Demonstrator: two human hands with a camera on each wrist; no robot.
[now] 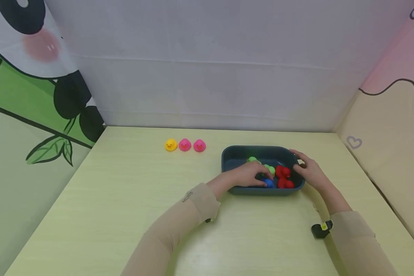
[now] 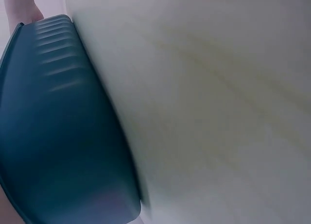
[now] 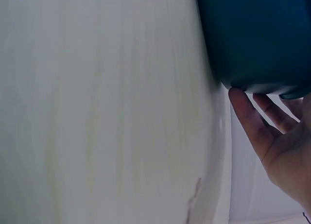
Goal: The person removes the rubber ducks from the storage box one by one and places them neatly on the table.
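Note:
A dark teal plastic bin [image 1: 241, 190] stands on the table. In it lie red rubber ducks [image 1: 283, 171], light green ones [image 1: 271, 170] and a blue rubber duck [image 1: 270, 183], partly hidden. My left hand [image 1: 246, 175] reaches over the near rim, thumb and fingertips curled at the blue duck. At the bin's right end my right hand [image 1: 308, 171] grips the rim, thumb on the inside. In the right wrist view, the fingers [image 3: 252, 124] of that hand touch the outer end wall. The left wrist view shows only the bin's ribbed outer side [image 2: 63, 112], not the left hand's fingers.
A yellow rubber duck [image 1: 170, 145] and two pink rubber ducks [image 1: 184, 145] stand in a row left of the bin, towards the back of the pale table [image 1: 124, 199]. White cloth [image 1: 207, 88] hangs behind; printed panels border both sides.

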